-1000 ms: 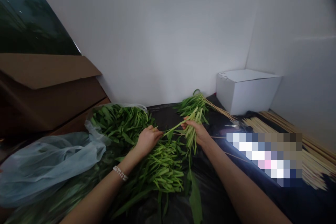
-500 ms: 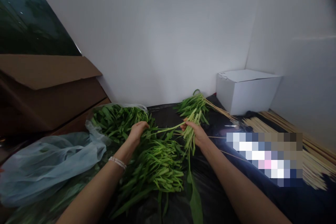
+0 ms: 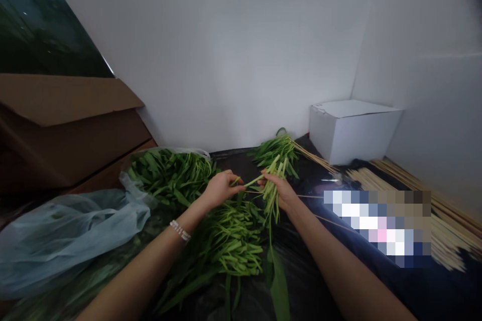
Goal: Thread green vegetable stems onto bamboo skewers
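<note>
- The left hand [image 3: 222, 189] covers part of a thin green stem [image 3: 253, 181].
- The right hand [image 3: 282, 190] hides some of the bunch of stems [image 3: 271, 199] it grips.
- The bottom edge cuts off both forearms [image 3: 128, 271] and a broad leaf [image 3: 279, 281].
- The left edge crops the cardboard box [image 3: 79, 143].
- Greenery [image 3: 90, 283] at lower left is too blurred to make out.
- A pixelated patch [image 3: 376, 223] masks some sticks [image 3: 448, 248].
</note>
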Available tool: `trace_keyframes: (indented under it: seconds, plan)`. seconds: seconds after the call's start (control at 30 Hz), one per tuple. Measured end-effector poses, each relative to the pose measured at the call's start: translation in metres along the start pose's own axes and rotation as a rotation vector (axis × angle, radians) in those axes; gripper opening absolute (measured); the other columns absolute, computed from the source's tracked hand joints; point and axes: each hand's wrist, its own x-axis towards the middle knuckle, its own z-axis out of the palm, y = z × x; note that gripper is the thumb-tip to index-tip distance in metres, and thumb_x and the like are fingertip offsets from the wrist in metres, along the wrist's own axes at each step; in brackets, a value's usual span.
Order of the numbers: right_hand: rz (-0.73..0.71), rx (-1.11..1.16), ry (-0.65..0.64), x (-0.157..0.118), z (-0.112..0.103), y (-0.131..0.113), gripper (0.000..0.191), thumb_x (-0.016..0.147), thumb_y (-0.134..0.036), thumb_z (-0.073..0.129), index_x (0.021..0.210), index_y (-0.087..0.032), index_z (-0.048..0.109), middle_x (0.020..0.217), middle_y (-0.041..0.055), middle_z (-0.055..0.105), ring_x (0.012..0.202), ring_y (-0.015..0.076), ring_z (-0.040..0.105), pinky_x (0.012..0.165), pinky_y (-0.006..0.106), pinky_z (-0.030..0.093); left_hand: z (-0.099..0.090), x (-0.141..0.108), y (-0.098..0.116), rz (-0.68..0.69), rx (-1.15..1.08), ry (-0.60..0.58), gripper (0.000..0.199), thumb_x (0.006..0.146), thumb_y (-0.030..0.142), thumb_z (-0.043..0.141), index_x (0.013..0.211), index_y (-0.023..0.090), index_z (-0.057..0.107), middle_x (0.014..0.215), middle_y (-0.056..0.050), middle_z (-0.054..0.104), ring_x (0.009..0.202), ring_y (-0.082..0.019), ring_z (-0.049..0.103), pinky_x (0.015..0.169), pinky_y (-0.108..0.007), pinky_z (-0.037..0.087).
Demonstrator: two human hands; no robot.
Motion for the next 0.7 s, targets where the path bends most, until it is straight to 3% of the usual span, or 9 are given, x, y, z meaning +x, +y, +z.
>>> trace_keyframes:
  seconds: [0.23, 0.4, 0.47, 0.53, 0.63, 0.7]
  plan:
    - [-0.009, -0.021, 0.013, 0.001, 0.002, 0.001, 0.023, 0.064, -0.023, 0.08, 0.084, -0.017, 0.07, 0.064, 0.0005, 0.069, 0.058, 0.0131, 0.067, 0.052, 0.019, 0.055, 0.012, -0.004, 0.004, 0.119, 0.303, 0.031, 0.02, 0.088, 0.029, 0.054, 0.088, 0.023, 0.072, 0.085, -0.003, 0.065, 0.076, -0.016, 0.06, 0.065, -0.025, 0.041]
    - [0.013, -0.02, 0.034, -0.002, 0.007, 0.005, 0.019, 0.065, -0.024, 0.078, 0.08, -0.016, 0.07, 0.064, 0.0004, 0.069, 0.054, 0.0113, 0.064, 0.048, 0.018, 0.053, 0.013, -0.005, 0.013, 0.166, 0.438, 0.079, 0.022, 0.084, 0.022, 0.049, 0.067, 0.02, 0.063, 0.073, -0.005, 0.061, 0.078, -0.02, 0.057, 0.069, -0.029, 0.041]
    - [0.039, -0.002, 0.04, -0.003, 0.008, 0.007, 0.017, 0.066, -0.023, 0.077, 0.08, -0.016, 0.07, 0.063, 0.0002, 0.069, 0.052, 0.0111, 0.064, 0.048, 0.018, 0.052, 0.012, -0.003, 0.013, 0.094, 0.367, 0.117, 0.023, 0.081, 0.023, 0.048, 0.061, 0.02, 0.058, 0.07, -0.004, 0.06, 0.076, -0.019, 0.055, 0.069, -0.029, 0.04]
    - [0.081, 0.035, 0.061, -0.002, 0.008, 0.008, 0.013, 0.069, -0.022, 0.074, 0.079, -0.016, 0.069, 0.06, -0.0002, 0.068, 0.05, 0.0113, 0.063, 0.046, 0.019, 0.052, 0.009, 0.0, 0.007, -0.091, 0.185, 0.178, 0.024, 0.079, 0.027, 0.047, 0.058, 0.02, 0.055, 0.066, -0.003, 0.058, 0.071, -0.018, 0.053, 0.065, -0.027, 0.038]
    - [0.102, 0.119, 0.121, 0.003, 0.002, 0.002, 0.005, 0.074, -0.02, 0.068, 0.074, -0.016, 0.065, 0.059, -0.001, 0.068, 0.046, 0.0104, 0.06, 0.045, 0.02, 0.052, -0.005, 0.004, -0.015, -0.377, -0.073, 0.253, 0.028, 0.078, 0.032, 0.04, 0.056, 0.019, 0.052, 0.055, 0.0, 0.051, 0.059, -0.016, 0.049, 0.056, -0.026, 0.036]
    - [0.103, 0.163, 0.138, 0.006, -0.003, -0.004, 0.004, 0.077, -0.018, 0.064, 0.073, -0.017, 0.064, 0.062, 0.0001, 0.069, 0.049, 0.0111, 0.062, 0.048, 0.021, 0.054, -0.02, 0.005, -0.032, -0.42, -0.12, 0.264, 0.03, 0.079, 0.032, 0.036, 0.06, 0.018, 0.054, 0.056, 0.001, 0.053, 0.058, -0.015, 0.05, 0.055, -0.025, 0.037]
